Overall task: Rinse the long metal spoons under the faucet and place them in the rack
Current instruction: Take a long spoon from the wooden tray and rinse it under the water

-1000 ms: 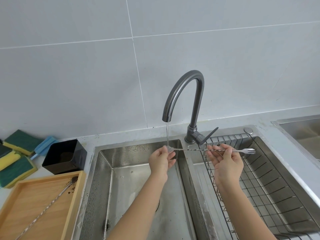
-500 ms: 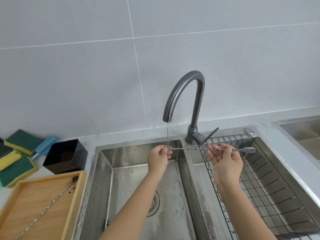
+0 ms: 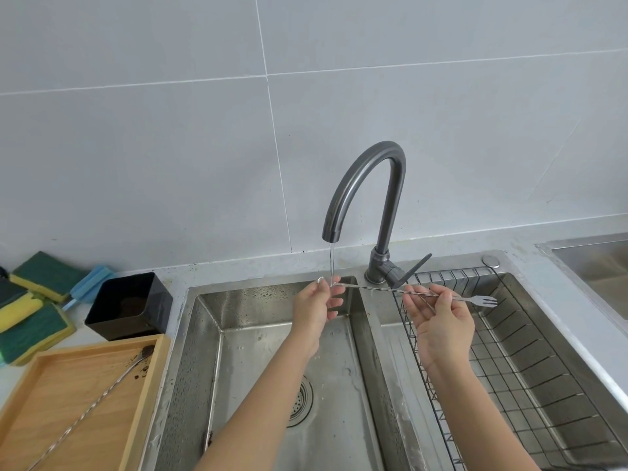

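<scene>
A long twisted metal spoon (image 3: 377, 289) with a fork end at its right lies level across both hands under the dark faucet (image 3: 367, 185). A thin stream of water falls on its left end. My left hand (image 3: 316, 307) pinches that end over the left sink basin (image 3: 258, 334). My right hand (image 3: 441, 321) holds the shaft near the fork tip, above the wire rack (image 3: 530, 362) in the right basin. A second long spoon (image 3: 88, 406), dirty at its bowl, lies in the wooden tray (image 3: 40, 402) at the lower left.
A black square container (image 3: 131, 305) stands left of the sink. Green and yellow sponges (image 3: 30, 311) and a blue one lie by the wall. The faucet lever (image 3: 413, 268) sticks out toward the rack. Another steel basin (image 3: 598, 270) is at the far right.
My left hand has slid slightly left along the spoon's end, so the bowl tip now shows past the fingers. The right hand and the spoon stay nearly still.
</scene>
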